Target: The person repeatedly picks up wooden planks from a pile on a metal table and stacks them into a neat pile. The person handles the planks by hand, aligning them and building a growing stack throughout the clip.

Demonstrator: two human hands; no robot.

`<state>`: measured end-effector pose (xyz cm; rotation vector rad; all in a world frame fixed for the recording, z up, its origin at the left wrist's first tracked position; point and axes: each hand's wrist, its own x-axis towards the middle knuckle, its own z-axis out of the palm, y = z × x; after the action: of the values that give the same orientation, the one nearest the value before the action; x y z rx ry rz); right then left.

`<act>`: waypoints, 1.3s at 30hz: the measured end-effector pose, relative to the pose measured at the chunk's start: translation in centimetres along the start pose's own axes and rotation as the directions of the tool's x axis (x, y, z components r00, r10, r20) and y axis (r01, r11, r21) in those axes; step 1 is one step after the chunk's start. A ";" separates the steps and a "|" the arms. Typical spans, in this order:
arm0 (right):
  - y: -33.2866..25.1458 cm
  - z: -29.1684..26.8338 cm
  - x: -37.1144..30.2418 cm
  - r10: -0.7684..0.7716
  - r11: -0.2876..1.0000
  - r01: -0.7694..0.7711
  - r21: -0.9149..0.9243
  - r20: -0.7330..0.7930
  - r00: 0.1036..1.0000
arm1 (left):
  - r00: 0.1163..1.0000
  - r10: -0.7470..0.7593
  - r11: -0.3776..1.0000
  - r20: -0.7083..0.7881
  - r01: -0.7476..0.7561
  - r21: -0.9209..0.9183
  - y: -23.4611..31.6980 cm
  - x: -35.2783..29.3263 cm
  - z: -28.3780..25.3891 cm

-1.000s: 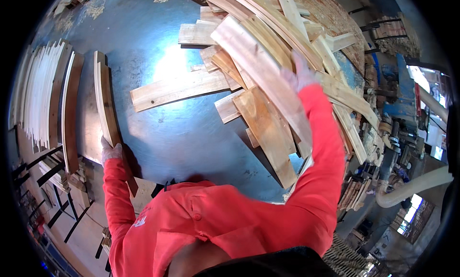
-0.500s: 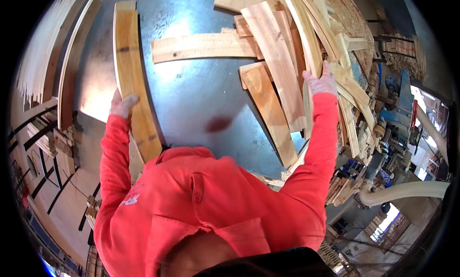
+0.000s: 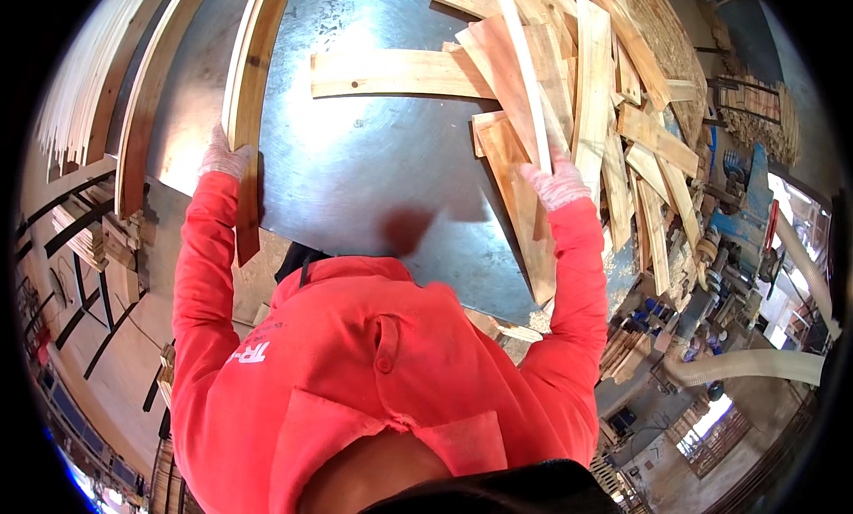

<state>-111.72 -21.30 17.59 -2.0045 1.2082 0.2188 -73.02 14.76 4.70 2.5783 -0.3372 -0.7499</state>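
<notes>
My left hand (image 3: 224, 154), in a pale glove, grips a long wooden board (image 3: 251, 87) near the metal table's left edge. The board is tipped partly on its side, its near end hanging past the table's front edge. At the right, my gloved right hand (image 3: 556, 182) is closed on the near end of another wooden board (image 3: 526, 70), raised on edge so that its narrow pale side shows. Under and beside it lies a loose heap of boards (image 3: 593, 96). One flat board (image 3: 400, 74) reaches leftward from the heap across the metal table (image 3: 355, 167).
Upright boards stand at the left, a single board (image 3: 147, 105) beside a tight stack (image 3: 93, 87). Sawdust-like chips (image 3: 677, 34) lie beyond the heap. Blue machinery (image 3: 746, 203) and a pale hose (image 3: 755, 367) are at the far right.
My left hand has tilted its board onto its side and shifted it up and slightly left. My right hand has drawn nearer, lifting a board from the heap on edge.
</notes>
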 end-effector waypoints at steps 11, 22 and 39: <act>-22.6 23.7 4.8 -0.410 0.907 0.361 0.218 0.255 0.876 | 0.966 0.246 0.967 -0.077 -0.250 -0.055 -1.7 -1.0 3.0; 9.8 -1.5 -1.7 0.199 0.772 -0.488 -0.406 -0.575 0.794 | 0.979 0.200 0.979 0.023 -0.199 -0.037 -9.5 3.2 -2.6; -22.1 25.6 1.8 -0.516 0.838 0.486 0.249 0.652 0.555 | 0.985 0.172 0.981 0.002 -0.172 0.092 -6.6 0.8 -1.7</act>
<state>-86.89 0.66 10.69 -1.8598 0.1215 0.5969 -70.66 20.87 2.53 2.5940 -0.5971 -0.6792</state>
